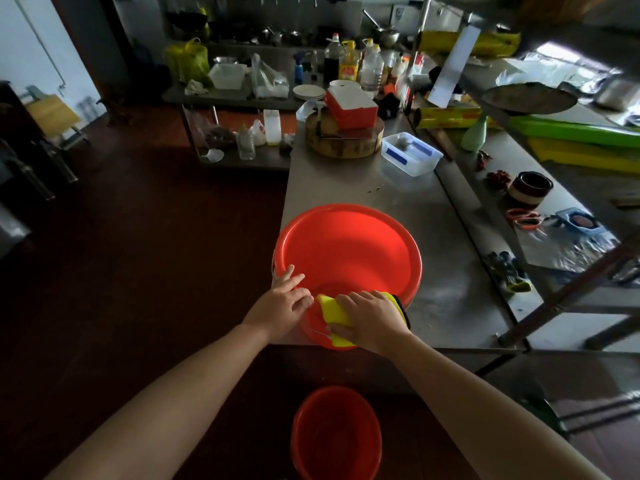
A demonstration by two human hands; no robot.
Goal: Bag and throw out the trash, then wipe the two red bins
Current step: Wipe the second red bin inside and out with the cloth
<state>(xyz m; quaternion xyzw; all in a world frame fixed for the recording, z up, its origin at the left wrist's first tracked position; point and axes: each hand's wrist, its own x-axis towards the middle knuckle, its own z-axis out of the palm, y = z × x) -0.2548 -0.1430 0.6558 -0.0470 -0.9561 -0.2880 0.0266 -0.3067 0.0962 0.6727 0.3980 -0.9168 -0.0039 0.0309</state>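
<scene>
A wide red bin [349, 247] stands at the near corner of the steel table [450, 299], its inside bare. My left hand [282, 304] grips its near left rim, fingers curled over the edge. My right hand [369, 318] holds a yellow cloth [334, 313] folded over the near rim, thumb on the outer wall and fingers on top. A black edge of the cloth shows to the right of that hand. A second, smaller red bin [336, 434] stands on the dark floor below, between my forearms.
Farther along the table are a round wooden chopping block [343, 140] with a red-and-white box on it and a clear plastic tub [412, 154]. A lower shelf at right carries scissors [523, 218], a dark jar and foil. Bottles crowd the back table.
</scene>
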